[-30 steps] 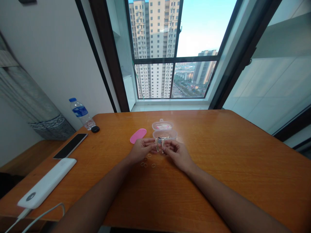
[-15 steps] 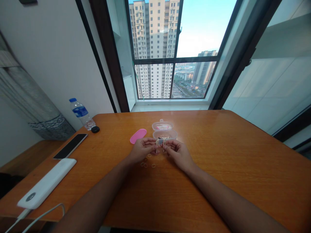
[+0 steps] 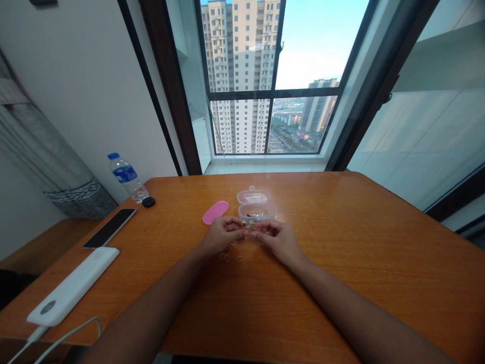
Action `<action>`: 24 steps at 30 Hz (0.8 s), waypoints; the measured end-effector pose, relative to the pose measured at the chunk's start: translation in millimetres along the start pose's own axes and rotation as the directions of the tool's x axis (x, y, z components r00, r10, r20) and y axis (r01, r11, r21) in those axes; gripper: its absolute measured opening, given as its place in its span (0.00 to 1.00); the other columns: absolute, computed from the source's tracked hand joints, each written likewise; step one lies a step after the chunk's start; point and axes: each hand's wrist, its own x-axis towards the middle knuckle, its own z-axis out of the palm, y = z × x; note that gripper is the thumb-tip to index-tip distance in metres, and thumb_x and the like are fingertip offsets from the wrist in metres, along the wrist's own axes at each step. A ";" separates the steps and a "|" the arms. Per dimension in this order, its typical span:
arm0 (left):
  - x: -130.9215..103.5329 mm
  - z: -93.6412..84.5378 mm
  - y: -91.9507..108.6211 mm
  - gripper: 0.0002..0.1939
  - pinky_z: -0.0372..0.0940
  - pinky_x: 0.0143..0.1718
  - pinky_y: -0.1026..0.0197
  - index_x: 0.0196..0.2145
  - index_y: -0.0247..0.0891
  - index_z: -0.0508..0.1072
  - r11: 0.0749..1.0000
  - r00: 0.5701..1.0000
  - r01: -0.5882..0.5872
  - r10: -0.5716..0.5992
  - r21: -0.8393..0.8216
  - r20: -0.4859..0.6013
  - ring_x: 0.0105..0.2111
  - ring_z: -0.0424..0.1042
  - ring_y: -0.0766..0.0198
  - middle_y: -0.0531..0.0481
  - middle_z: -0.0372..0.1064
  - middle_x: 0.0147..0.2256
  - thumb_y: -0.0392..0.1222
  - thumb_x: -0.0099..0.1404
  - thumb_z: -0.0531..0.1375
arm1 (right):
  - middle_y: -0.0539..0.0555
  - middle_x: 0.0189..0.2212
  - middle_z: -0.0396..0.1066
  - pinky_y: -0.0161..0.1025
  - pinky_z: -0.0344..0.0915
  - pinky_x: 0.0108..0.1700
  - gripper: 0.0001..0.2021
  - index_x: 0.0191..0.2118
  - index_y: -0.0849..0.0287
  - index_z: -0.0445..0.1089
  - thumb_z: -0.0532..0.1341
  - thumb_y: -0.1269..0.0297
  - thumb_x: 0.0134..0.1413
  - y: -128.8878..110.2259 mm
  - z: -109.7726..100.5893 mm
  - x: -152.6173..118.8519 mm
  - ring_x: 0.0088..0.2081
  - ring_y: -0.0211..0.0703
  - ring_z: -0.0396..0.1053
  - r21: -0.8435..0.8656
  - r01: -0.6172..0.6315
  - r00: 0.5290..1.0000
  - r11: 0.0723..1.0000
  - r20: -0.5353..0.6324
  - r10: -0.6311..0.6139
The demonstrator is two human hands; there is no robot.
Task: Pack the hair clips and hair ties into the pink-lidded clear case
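Observation:
My left hand (image 3: 223, 235) is closed in a pinch on a small gold-coloured piece (image 3: 244, 224). Close beside it, my right hand (image 3: 279, 239) pinches a similar gold-coloured piece (image 3: 252, 225). Both are too small to name; they might be earrings, but I cannot be sure. Just beyond my fingers is a clear plastic box (image 3: 273, 211) with small things inside, its clear lid (image 3: 267, 194) folded back behind it. Several thin rings or bands (image 3: 239, 259) lie on the table below my hands. A pink oval piece (image 3: 215, 213) rests left of the box.
On the left of the wooden table (image 3: 359, 263) lie a phone (image 3: 110, 228) and a white power bank (image 3: 74, 285) with a cable (image 3: 70, 333). A water bottle (image 3: 128, 177) stands at the left edge by a round black object (image 3: 148, 202). The window is beyond the table.
The gold-coloured pieces between my fingers have turned: they looked tall and upright with something clear between them, and now appear as two small round shapes. My hands have barely moved.

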 end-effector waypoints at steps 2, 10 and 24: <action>-0.3 0.4 -0.4 0.22 0.66 0.25 0.66 0.34 0.33 0.71 1.000 1.000 0.010 -0.010 0.003 0.010 0.24 0.75 0.64 0.51 0.75 0.24 0.46 0.47 0.74 | 0.53 0.27 0.78 0.39 0.71 0.32 0.16 0.31 0.60 0.78 0.75 0.59 0.34 -1.8 0.0 -0.6 0.28 0.42 0.74 -0.031 -0.011 1.000 0.999 -0.012 0.011; -2.4 4.7 3.5 0.23 0.69 0.27 0.64 0.33 0.34 0.67 1.000 1.000 0.002 -0.001 -0.032 0.016 0.24 0.75 0.64 0.52 0.75 0.26 0.45 0.46 0.74 | 0.55 0.23 0.78 0.36 0.67 0.23 0.18 0.33 0.61 0.79 0.74 0.54 0.38 1.4 -2.9 -0.6 0.20 0.41 0.71 -0.041 -0.071 0.997 0.997 0.002 0.071; -1.0 4.2 -0.6 0.22 0.71 0.29 0.64 0.32 0.34 0.67 0.996 0.998 0.032 -0.027 -0.084 0.054 0.27 0.77 0.62 0.50 0.75 0.27 0.41 0.46 0.74 | 0.54 0.29 0.80 0.39 0.72 0.34 0.17 0.37 0.59 0.77 0.73 0.55 0.42 5.5 3.3 -4.3 0.29 0.43 0.76 0.039 -0.109 0.976 0.993 0.194 0.099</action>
